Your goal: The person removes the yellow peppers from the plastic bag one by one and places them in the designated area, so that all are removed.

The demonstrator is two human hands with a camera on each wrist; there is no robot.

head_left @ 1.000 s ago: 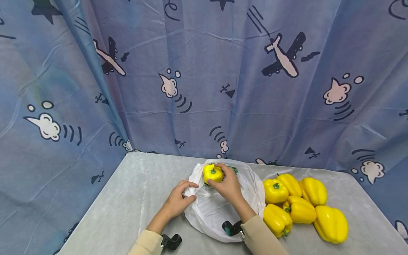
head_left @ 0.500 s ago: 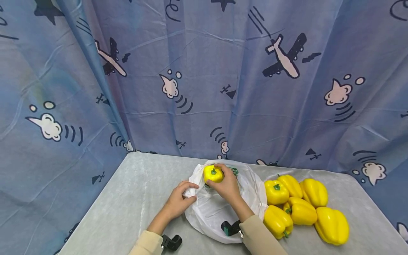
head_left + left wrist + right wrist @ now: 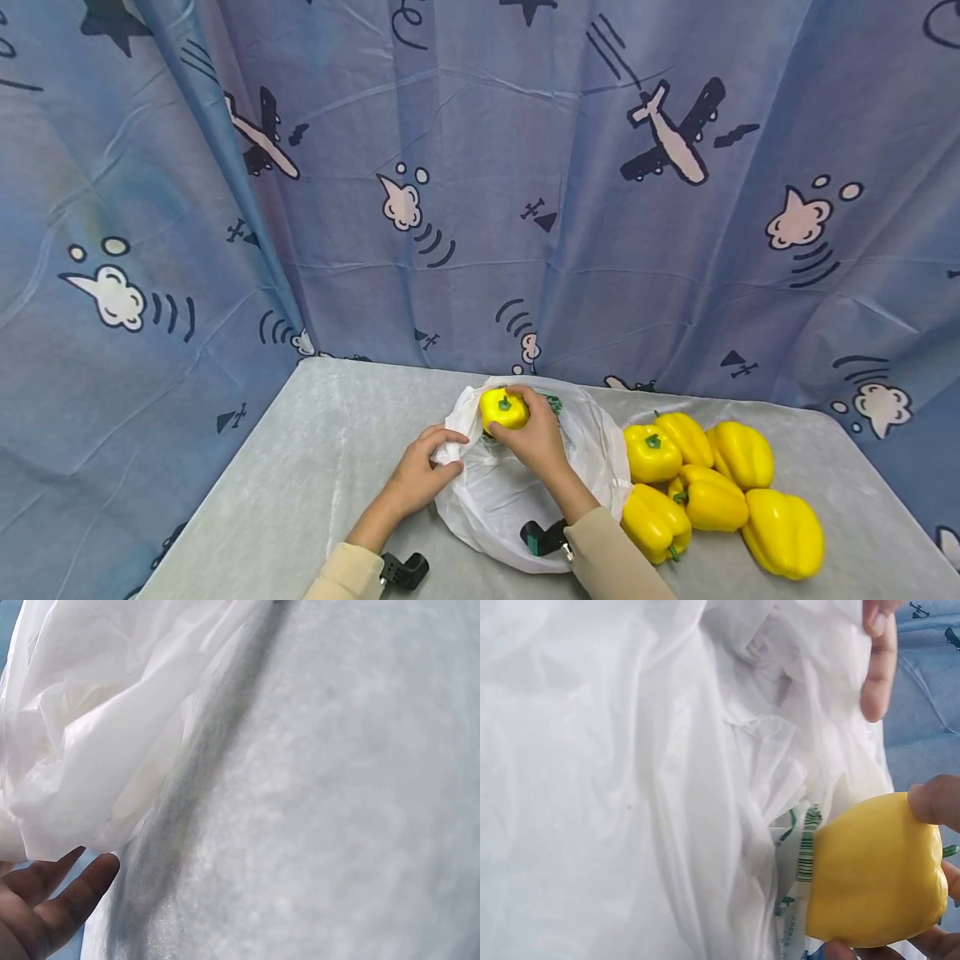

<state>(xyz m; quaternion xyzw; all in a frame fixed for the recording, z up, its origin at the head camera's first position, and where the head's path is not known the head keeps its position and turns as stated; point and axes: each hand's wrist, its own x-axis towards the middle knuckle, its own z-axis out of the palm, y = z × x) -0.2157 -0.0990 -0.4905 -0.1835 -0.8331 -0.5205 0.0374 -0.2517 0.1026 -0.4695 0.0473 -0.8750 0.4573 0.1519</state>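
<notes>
My right hand (image 3: 536, 435) holds a yellow bell pepper (image 3: 498, 408) by its stem end, thumb on one side and fingers on the other. The pepper is over the mouth of a white plastic bag (image 3: 495, 518), which lies spread on the table. At the bag's left edge, my left hand (image 3: 420, 472) pinches the rim between thumb and fingers. Close up in the right wrist view, the bell pepper (image 3: 874, 874) is beside a green-printed part of the bag (image 3: 592, 787). The left wrist view shows the left hand's fingers (image 3: 81, 896) under the hanging plastic.
Several yellow bell peppers (image 3: 708, 497) lie grouped to the right of the bag, the nearest ones close to its edge. A pale cloth covers the table (image 3: 285, 492). Behind it hangs a blue curtain (image 3: 480, 208) with printed airplanes.
</notes>
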